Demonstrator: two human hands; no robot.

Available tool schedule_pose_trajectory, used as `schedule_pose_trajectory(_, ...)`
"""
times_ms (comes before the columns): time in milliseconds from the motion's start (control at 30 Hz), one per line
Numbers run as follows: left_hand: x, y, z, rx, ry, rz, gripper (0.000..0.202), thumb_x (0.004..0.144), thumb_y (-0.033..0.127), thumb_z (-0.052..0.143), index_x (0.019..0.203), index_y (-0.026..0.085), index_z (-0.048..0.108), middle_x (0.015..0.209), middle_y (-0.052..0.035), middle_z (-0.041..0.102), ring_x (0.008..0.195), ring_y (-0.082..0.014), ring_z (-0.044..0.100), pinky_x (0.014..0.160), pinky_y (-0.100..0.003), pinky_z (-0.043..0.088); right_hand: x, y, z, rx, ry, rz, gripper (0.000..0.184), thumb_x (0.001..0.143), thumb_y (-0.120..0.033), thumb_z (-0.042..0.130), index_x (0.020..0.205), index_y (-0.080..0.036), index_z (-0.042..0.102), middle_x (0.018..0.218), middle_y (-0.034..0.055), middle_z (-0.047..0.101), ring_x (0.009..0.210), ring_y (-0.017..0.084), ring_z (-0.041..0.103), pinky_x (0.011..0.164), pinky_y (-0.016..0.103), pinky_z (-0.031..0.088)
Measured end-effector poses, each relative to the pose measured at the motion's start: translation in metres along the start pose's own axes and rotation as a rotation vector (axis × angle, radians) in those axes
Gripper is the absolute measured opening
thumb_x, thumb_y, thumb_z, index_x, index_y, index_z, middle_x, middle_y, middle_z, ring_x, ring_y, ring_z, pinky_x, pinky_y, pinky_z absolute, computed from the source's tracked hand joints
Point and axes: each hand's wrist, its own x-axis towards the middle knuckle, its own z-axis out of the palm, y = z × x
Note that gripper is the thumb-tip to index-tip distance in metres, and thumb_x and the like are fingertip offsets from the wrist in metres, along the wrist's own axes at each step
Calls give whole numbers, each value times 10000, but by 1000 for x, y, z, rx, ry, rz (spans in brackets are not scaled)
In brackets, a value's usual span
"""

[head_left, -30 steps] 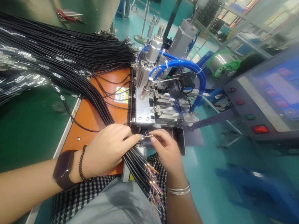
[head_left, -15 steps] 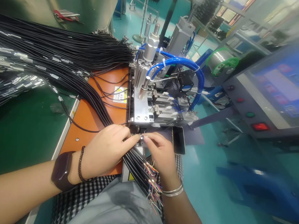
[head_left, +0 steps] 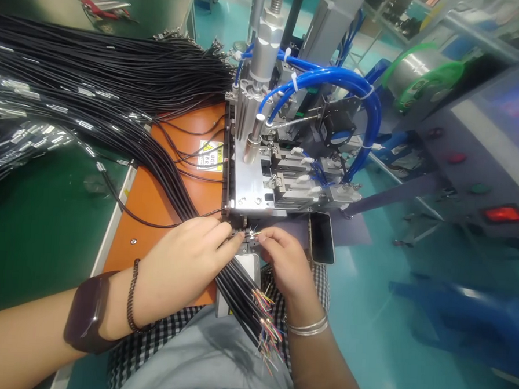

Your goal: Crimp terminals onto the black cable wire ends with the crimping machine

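Note:
My left hand (head_left: 195, 255) lies across a bundle of black cables (head_left: 239, 298), its thumb and index finger closed on a single cable near that cable's stripped end. Opposite it, my right hand (head_left: 288, 257) pinches the thin wires (head_left: 254, 233) at this end between thumb and index finger. The pinched end sits at a small metal fixture (head_left: 244, 246) at the front of the machine (head_left: 251, 188). Below my left hand the bundle's free ends fan out into coloured wires (head_left: 268, 322) over my lap. My fingers hide part of the cable.
Many black cables (head_left: 95, 81) with shiny silver tags lie along the left and back. An orange panel (head_left: 153, 235) borders the machine, which carries blue air hoses (head_left: 335, 76). A phone (head_left: 322, 238), a green wire spool (head_left: 422, 75) and a control box (head_left: 471, 147) are on the right.
My right hand has moved slightly right, away from my left fingertips, so more of the wire end shows between them. The camera view has shifted closer to the machine.

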Motion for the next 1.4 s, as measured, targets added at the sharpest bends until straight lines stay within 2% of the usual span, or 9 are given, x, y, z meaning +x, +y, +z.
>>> schedule_pose_trajectory(267,3,2,-6,21,-61,-29,383,701,85,575,1080,115,621,872,-96,599,831,-276,588,687,-414,542,4,-1,1,-128,-5,-36,85,741,-238,563,678,-181,568,638,-42,520,615,112,442,596,231,348)
schedule_pose_trajectory(433,5,2,-4,42,-95,-31,369,735,97,550,1098,130,607,905,-96,582,825,-272,568,668,-415,528,7,3,0,-146,13,-58,67,725,-217,571,668,-182,560,626,-45,502,617,111,438,598,234,344)
schedule_pose_trajectory(533,5,1,0,51,-106,-34,409,758,72,518,1156,150,577,895,-84,565,849,-269,560,685,-407,517,8,8,0,-61,-1,-30,61,745,-246,586,733,-187,599,665,-39,522,619,106,441,588,231,347)
schedule_pose_trajectory(667,4,3,3,68,-116,-38,484,776,64,495,1244,187,521,892,-72,548,855,-264,551,691,-402,502,10,12,3,206,-26,49,140,750,-247,599,869,-207,661,716,-24,552,572,92,432,519,221,328)
schedule_pose_trajectory(800,6,4,2,53,-153,-65,481,782,106,506,1253,202,518,892,-70,534,823,-257,542,678,-398,491,10,10,4,294,-31,16,116,755,-232,613,841,-202,684,714,-18,555,543,72,389,477,205,269)
schedule_pose_trajectory(900,8,5,2,57,-172,-87,483,785,113,507,1254,225,516,889,-69,522,806,-249,537,678,-390,480,8,7,2,190,3,-59,78,768,-262,641,810,-206,675,663,-37,526,543,68,380,495,205,274)
schedule_pose_trajectory(1100,9,6,2,74,-172,-113,466,794,119,509,1240,254,521,845,-53,489,766,-235,520,662,-373,456,5,4,0,-60,45,-142,110,793,-296,632,789,-186,641,721,-19,572,667,108,482,623,238,368)
schedule_pose_trajectory(1233,9,7,-1,81,-183,-120,476,802,83,477,1237,271,521,819,-43,474,748,-228,515,649,-361,449,4,0,3,-153,58,-148,106,799,-278,598,779,-176,620,751,-6,587,707,127,512,653,248,386)
schedule_pose_trajectory(1400,9,8,-1,88,-187,-128,528,776,67,504,1261,274,504,827,-45,470,753,-230,519,656,-362,456,5,0,3,-206,32,-136,144,806,-306,562,738,-182,585,723,-15,558,683,128,489,615,241,369)
